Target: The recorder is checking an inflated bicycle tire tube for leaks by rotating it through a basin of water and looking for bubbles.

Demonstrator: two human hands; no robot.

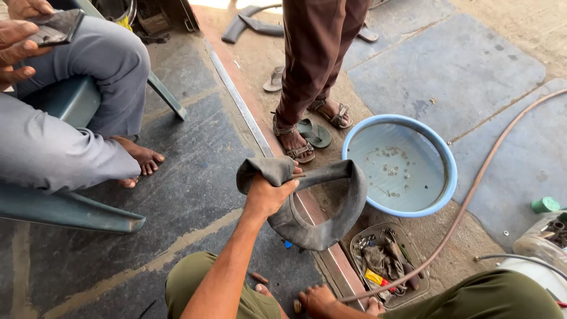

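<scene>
My left hand (269, 192) is raised in front of me, fist closed around a bunched part of a black rubber inner tube (331, 218). The tube hangs from it in a loop down toward the floor. My right hand (316, 298) is low at the bottom edge, near my bare toes, fingers closed on the end of a thin brown hose (472, 189). What lies at the hose tip is hidden under the fingers. My knees in olive trousers frame the bottom of the view.
A blue basin (450, 159) of water with small metal bits stands just right of the tube. A tray of tools (387, 260) lies below it. A person in brown trousers and sandals (310, 77) stands behind. Another person (71, 88) sits on a chair at left.
</scene>
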